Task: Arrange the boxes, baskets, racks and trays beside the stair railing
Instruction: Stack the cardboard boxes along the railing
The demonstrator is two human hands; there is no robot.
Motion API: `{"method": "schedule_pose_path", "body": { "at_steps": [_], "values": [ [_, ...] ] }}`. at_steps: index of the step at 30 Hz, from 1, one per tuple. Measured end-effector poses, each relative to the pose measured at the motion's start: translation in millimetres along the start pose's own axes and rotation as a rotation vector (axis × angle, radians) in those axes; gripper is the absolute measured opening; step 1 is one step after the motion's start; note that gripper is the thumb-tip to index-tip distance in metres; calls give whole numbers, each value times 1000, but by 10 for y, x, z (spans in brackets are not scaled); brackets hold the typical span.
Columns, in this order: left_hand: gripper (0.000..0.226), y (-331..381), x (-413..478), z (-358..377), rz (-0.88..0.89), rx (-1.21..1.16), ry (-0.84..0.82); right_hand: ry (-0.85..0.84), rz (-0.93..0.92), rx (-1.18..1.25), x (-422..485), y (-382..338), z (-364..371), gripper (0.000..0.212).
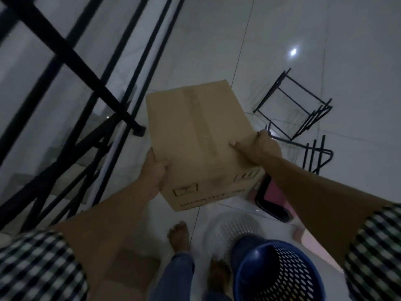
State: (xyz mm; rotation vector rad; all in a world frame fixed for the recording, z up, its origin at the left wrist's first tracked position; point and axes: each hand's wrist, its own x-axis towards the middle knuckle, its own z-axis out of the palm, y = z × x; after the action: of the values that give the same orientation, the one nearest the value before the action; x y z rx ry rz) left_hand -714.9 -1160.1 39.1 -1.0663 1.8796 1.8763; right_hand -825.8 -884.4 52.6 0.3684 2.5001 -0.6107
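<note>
Here, nearest the bare feet, a blue basket (280, 272) and a white basket (230, 227) stand on the pale floor (325, 40). Above them both hands clamp a cardboard box (199, 135) held in the air: the left hand (155, 174) grips its near-left edge, thumb on top, while the right hand (260, 146) curls around the right edge. Its taped seam and long side run away from the person. The stair railing (82, 68) rises just left; black wire racks (297, 109) lie beyond, right.
</note>
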Motion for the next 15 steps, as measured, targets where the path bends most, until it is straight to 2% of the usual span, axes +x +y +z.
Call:
{"method": "schedule_pose_path", "body": {
  "at_steps": [2,7,12,15],
  "values": [
    [44,268,-453,-107,5,-42,-31,18,-45,-6,-334,-137,-330,101],
    [48,742,-1423,-359,15,-125,4,2,-111,-22,-1073,-433,-826,107],
    [52,760,-2109,-662,62,-123,35,-16,-157,52,-1762,-488,-920,101],
    [44,684,-2505,-841,98,-131,62,5,-196,60,-2160,-512,-837,97]
  ]
}}
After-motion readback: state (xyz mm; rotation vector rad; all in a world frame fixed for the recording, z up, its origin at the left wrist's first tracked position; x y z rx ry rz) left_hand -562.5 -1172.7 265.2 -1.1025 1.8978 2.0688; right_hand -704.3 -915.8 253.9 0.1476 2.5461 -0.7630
